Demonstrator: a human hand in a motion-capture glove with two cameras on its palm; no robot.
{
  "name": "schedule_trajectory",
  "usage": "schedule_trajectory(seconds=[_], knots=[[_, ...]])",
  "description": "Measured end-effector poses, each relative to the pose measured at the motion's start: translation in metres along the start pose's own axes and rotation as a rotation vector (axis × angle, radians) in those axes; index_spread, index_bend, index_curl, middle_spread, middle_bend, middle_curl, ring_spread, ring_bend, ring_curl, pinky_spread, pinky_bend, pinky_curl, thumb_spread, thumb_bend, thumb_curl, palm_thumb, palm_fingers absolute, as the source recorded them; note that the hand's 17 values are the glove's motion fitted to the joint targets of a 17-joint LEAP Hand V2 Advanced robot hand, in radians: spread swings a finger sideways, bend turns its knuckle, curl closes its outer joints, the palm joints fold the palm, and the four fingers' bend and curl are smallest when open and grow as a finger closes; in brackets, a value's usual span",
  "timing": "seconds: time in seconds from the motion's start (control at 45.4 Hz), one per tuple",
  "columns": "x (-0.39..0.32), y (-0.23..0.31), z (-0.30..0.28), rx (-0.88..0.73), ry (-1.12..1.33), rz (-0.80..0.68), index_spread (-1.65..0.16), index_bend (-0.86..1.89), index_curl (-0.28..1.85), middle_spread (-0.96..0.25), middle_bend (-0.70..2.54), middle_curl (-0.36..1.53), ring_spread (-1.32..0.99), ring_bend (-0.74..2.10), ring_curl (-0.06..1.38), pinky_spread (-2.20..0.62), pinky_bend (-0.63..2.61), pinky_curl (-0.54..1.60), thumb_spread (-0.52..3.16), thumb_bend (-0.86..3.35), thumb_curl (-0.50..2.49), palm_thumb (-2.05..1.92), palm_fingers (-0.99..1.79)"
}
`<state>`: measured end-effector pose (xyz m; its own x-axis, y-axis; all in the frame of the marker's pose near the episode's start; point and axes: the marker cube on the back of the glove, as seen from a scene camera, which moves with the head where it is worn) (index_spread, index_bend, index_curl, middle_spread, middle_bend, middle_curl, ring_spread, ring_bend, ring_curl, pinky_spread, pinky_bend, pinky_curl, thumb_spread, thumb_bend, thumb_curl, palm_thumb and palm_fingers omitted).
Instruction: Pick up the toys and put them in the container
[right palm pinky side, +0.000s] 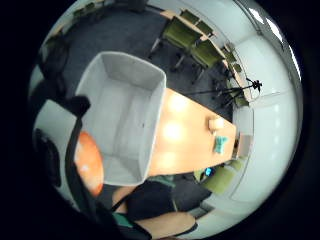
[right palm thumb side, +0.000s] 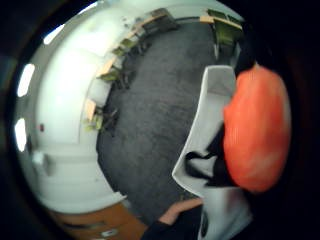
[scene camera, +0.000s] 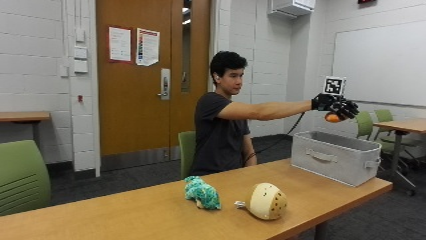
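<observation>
Grip: your right hand is curling round the orange toy, above the container.
Palm views: container's inside is showing bare.
Tabletop: teal toy, cream toy are lying.

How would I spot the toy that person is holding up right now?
Find the long wooden table, then the grey fabric bin at its end. Above the bin, the black-gloved right hand grips a small orange ball-like toy; the teal and cream toys lie on the table.
</observation>
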<state>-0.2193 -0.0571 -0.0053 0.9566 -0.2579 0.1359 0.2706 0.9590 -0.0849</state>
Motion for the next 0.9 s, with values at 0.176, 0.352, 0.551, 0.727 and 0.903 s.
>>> schedule_trajectory(seconds=[0.176, 0.352, 0.551, 0.727, 0.903], knots=[[0.023, 0.003, 0.012, -0.021, 0.074, -0.049, -0.31, 0.06, 0.4, -0.18, 0.24, 0.63, -0.26, 0.76, 0.53, -0.3, 1.21, 0.55, 0.92, -0.15, 0.73, -0.12, -0.19], [0.041, 0.013, 0.002, 0.009, 0.043, -0.039, -0.28, 0.1, 0.31, -0.04, 0.17, 0.54, -0.13, 0.59, 0.38, -0.17, 1.18, 0.46, 1.0, -0.12, 0.55, -0.16, -0.12], [0.03, 0.053, -0.013, 0.051, 0.068, -0.159, -0.27, 0.13, 0.29, 0.0, 0.19, 0.51, -0.1, 0.57, 0.36, -0.13, 1.09, 0.42, 1.04, -0.1, 0.41, -0.14, -0.08], [0.114, 0.065, -0.03, 0.078, 0.123, -0.085, -0.28, 0.15, 0.3, -0.02, 0.19, 0.5, -0.1, 0.47, 0.33, -0.11, 1.03, 0.39, 1.06, -0.1, 0.33, -0.13, -0.09], [0.257, 0.078, -0.042, 0.108, 0.17, 0.184, -0.29, 0.14, 0.29, -0.03, 0.19, 0.48, -0.1, 0.41, 0.31, -0.09, 0.98, 0.37, 1.07, -0.09, 0.27, -0.12, -0.09]])
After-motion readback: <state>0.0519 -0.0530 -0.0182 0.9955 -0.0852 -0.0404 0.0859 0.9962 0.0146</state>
